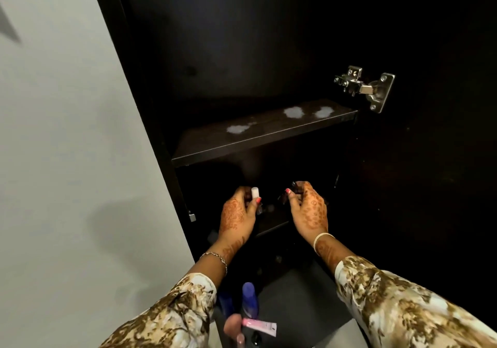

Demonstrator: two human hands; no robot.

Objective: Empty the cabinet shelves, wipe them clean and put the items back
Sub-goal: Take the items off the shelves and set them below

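Both hands reach into the dark cabinet [150,100] at the level of its lower shelf [271,225]. The left hand [238,213] is closed around a small bottle with a white cap [254,193], pinched between thumb and fingers and held upright, the cap showing above the knuckles. The right hand [309,207] is curled around a small dark item [294,189] (too dim to name), its fingers bent over the top. Between the two hands, a few more small dark things [269,208] sit on the lower shelf, hard to make out in the shadow. Above the hands, the upper shelf [258,143] carries no items, only three pale, cloudy patches [294,112] spread across its surface, one toward the left and two toward the right. A metal hinge [365,88] is fixed at the right, just above that shelf's far right corner. Near the person, below the wrists, a blue bottle [249,299] stands upright, and a pink tube [259,325] lies just in front of it, with other small objects beside them, blurred. A pale grey wall [67,159] fills the left side.
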